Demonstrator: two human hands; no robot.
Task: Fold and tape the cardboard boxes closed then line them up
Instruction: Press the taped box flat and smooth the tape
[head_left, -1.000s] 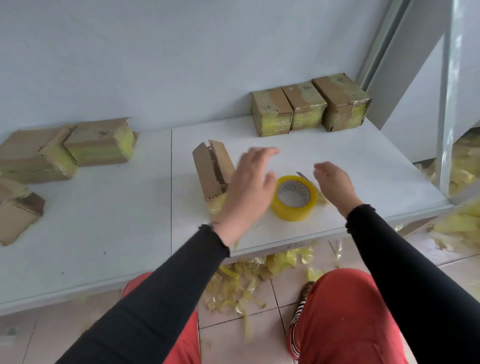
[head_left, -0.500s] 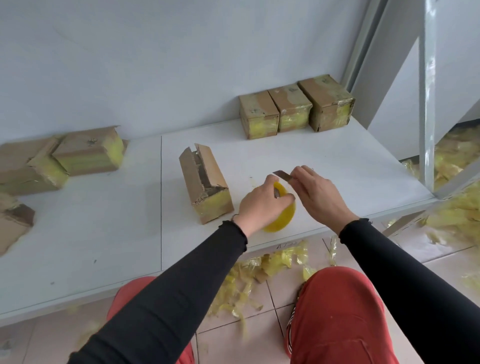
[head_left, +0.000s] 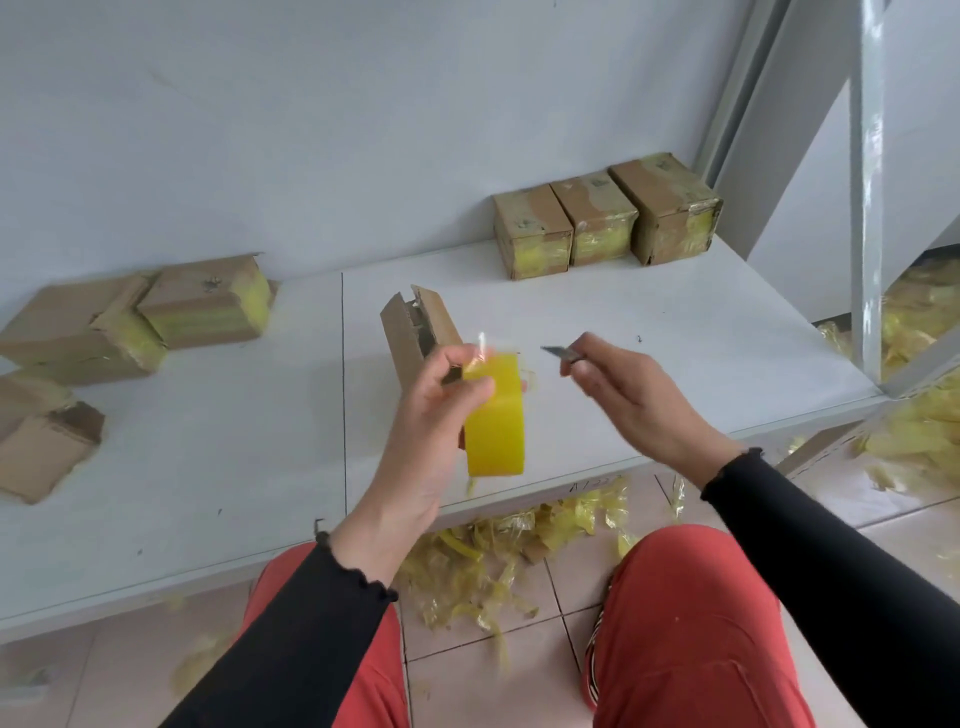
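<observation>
Left hand (head_left: 421, 436) gripped the tape roll (head_left: 493, 415), right hand (head_left: 634, 400) pinched a blade (head_left: 563, 353); three boxes (head_left: 605, 215) stood taped and aligned, one open box (head_left: 415, 332) remained.

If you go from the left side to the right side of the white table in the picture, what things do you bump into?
Loose cardboard boxes → open box → left hand gripping the yellow tape roll → right hand holding a small blade → three taped boxes at the back.
</observation>
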